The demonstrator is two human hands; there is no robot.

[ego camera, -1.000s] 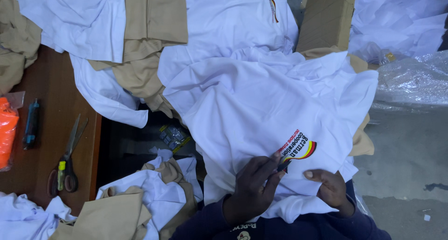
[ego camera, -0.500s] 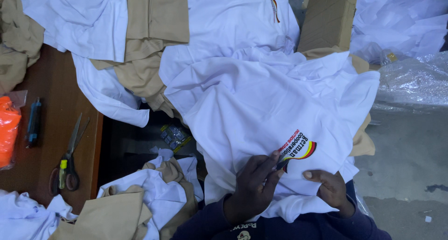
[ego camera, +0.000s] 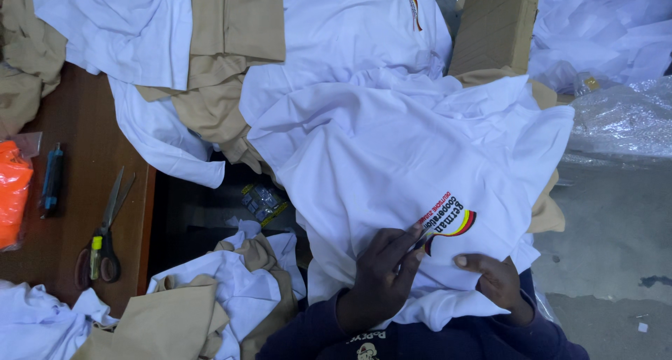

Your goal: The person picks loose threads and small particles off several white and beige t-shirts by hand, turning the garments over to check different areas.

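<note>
Your left hand [ego camera: 381, 279] lies on the white cotton shirt [ego camera: 392, 157] spread over your lap just off the desk's right edge, fingers stretched and pinching a small dark tool, too small to identify, against the shirt's printed black, red and yellow emblem [ego camera: 448, 220]. Your right hand [ego camera: 493, 279] rests just beside it, fingers curled loosely and pressing the white fabric flat below the emblem, gripping nothing I can make out. On the brown wooden desk [ego camera: 84, 150], near its right edge, lie grey-handled scissors [ego camera: 105, 230]

scissors [ego camera: 100, 241], orange packet [ego camera: 12, 202], cardboard box [ego camera: 493, 25]
</note>
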